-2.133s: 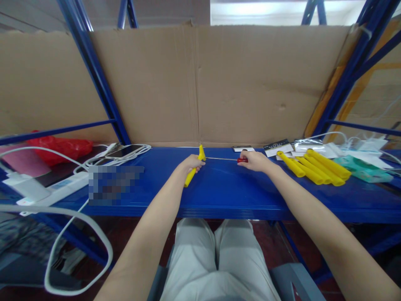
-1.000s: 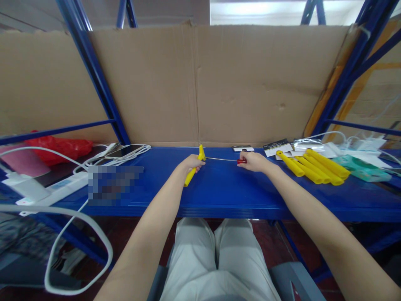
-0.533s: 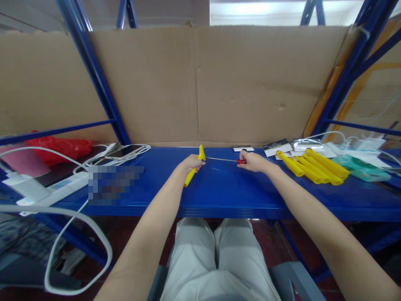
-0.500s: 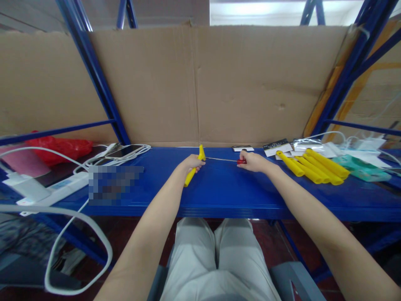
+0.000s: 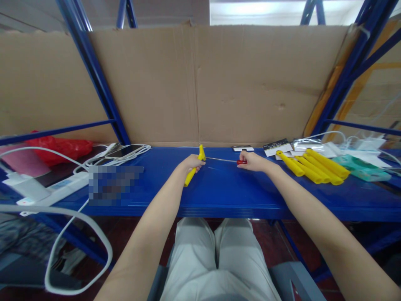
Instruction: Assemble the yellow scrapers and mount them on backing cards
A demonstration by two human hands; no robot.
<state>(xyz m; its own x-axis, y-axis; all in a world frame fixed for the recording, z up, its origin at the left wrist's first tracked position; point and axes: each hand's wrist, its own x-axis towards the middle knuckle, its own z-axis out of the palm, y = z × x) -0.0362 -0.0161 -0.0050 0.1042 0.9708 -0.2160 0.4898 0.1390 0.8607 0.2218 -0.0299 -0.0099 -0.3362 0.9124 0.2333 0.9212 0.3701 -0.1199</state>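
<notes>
My left hand (image 5: 194,162) is closed around a long yellow plastic piece (image 5: 189,177), shaped like a handle, tilted with its narrower end pointing away from me. Held in my right hand (image 5: 250,161) is a screwdriver (image 5: 223,159), its red handle inside my curled fingers. The thin metal shaft runs leftward, nearly level, and its tip meets the yellow piece near my left fingertips. Whether a screw sits at the tip is too small to tell. Both hands are over the blue tabletop (image 5: 216,190).
Several similar yellow pieces (image 5: 313,167) lie to the right, beside a green plastic packet (image 5: 363,168) and black-and-white cards (image 5: 277,147). Leftward are a white power strip (image 5: 67,189), coiled white cables (image 5: 140,150) and a red bag (image 5: 67,149). A cardboard wall (image 5: 250,88) stands behind.
</notes>
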